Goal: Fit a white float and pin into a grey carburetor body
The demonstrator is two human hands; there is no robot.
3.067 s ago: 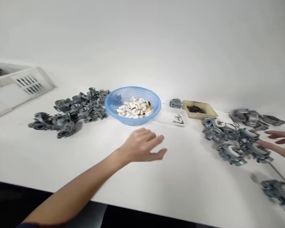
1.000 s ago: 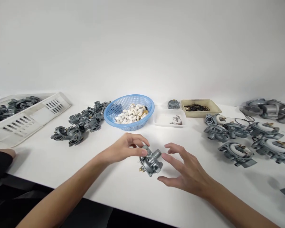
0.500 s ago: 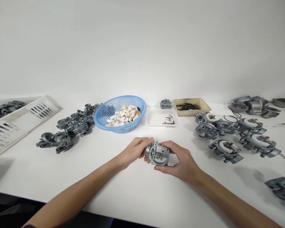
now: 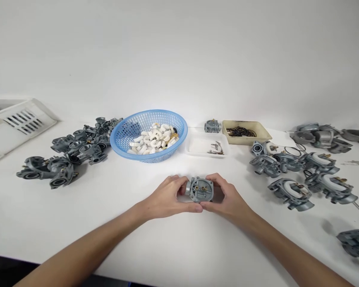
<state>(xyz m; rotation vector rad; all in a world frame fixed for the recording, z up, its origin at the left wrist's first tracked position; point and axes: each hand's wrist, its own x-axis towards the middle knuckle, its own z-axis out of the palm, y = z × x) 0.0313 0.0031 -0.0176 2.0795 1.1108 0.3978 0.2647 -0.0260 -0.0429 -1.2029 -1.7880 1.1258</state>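
A grey metal carburetor body (image 4: 202, 190) is held between both hands at the middle of the white table, its open chamber with brass jets facing up. My left hand (image 4: 170, 197) grips its left side, thumb along the near edge. On the right side, my right hand (image 4: 225, 195) has its fingers at the far corner and its thumb at the near edge. Beyond the hands stand a blue basket (image 4: 149, 156) of white floats (image 4: 155, 137) and a shallow white tray (image 4: 194, 149) with a few small metal pins (image 4: 217, 148).
Carburetor bodies (image 4: 86, 143) are heaped at left beside a white slotted crate (image 4: 24, 123). A beige tray (image 4: 247, 139) holds black rubber rings. At right lie several carburetors with white floats (image 4: 291, 191) and a pile of grey bowls (image 4: 323, 137). Another carburetor (image 4: 212, 126) stands by the wall.
The carburetor body has turned in the hands. My left thumb has moved from its top to the near edge, meeting the right thumb. The view has shifted slightly.
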